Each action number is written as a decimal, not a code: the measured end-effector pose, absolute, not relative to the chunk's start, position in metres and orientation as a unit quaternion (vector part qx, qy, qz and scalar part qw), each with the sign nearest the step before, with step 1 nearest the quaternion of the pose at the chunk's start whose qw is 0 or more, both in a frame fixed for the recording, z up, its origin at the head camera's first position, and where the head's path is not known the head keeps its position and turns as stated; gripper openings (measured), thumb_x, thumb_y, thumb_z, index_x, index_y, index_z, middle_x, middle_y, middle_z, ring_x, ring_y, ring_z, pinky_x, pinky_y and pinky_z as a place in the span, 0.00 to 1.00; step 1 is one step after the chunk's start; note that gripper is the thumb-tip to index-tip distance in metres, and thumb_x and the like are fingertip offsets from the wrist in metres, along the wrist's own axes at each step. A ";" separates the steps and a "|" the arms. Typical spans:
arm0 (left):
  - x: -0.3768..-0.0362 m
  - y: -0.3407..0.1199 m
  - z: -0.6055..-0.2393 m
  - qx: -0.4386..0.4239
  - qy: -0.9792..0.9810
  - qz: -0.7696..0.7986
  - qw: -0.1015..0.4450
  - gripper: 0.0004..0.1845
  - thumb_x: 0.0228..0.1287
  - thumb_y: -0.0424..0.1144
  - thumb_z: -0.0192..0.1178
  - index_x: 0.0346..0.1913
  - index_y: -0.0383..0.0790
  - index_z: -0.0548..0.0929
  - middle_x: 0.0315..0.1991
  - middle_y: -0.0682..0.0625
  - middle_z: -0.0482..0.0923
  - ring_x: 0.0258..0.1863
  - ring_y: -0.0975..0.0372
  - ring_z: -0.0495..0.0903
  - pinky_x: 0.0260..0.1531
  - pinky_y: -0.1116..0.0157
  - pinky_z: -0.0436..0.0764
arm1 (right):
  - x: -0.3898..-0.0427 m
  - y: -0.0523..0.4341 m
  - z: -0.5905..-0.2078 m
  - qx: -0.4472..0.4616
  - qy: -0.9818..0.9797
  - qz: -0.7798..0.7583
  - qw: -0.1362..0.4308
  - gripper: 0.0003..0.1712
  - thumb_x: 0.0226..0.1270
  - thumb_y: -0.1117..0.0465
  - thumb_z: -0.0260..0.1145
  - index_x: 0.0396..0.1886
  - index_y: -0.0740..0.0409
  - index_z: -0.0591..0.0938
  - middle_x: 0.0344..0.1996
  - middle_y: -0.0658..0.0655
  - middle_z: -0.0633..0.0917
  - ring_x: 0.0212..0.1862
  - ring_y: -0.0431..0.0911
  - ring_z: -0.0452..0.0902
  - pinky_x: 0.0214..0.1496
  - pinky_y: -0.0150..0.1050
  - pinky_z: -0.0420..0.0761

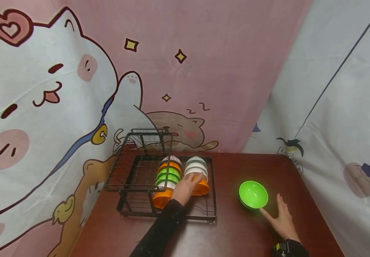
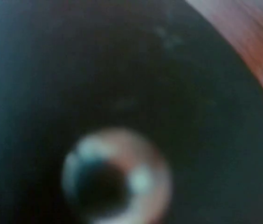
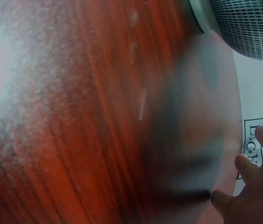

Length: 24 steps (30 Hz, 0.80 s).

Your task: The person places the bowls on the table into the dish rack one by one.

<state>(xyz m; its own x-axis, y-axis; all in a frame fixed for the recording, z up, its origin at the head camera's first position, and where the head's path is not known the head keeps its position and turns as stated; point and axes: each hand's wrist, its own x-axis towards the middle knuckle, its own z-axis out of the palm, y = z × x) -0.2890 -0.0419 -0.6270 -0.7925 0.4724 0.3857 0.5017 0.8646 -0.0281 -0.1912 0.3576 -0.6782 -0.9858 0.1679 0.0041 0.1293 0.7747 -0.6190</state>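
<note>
In the head view my left hand (image 1: 186, 187) reaches into the black dish rack (image 1: 215, 200). Its fingers grip the rim of the orange bowl (image 1: 201, 188) at the front of the right-hand row; the thumb is hidden. Behind that bowl, several white and grey bowls (image 1: 195, 163) stand on edge. To the right, a green bowl (image 1: 253, 194) sits on top of a small stack on the table. My right hand (image 1: 283, 219) is spread beside it, thumb close to its rim. In the right wrist view, a dark-patterned bowl (image 3: 241, 25) shows beneath the green one.
Another row of bowls (image 1: 168, 176), orange, green and white, stands in the rack left of my hand. A raised wire shelf (image 1: 140, 160) overhangs the rack's left side. The brown table (image 1: 233, 232) meets printed cloth walls (image 1: 230, 71). The left wrist view is dark and blurred.
</note>
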 end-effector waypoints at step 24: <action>-0.169 -0.099 -0.626 -0.341 -0.890 -0.140 0.270 0.27 0.47 0.47 0.59 0.55 0.53 0.74 0.45 0.57 0.73 0.39 0.63 0.72 0.36 0.60 0.72 | -0.186 0.354 -0.663 -0.112 -0.928 0.352 -0.040 0.49 0.60 0.34 0.47 0.68 0.43 0.30 0.67 0.67 0.39 0.64 0.67 0.26 0.51 0.72 0.32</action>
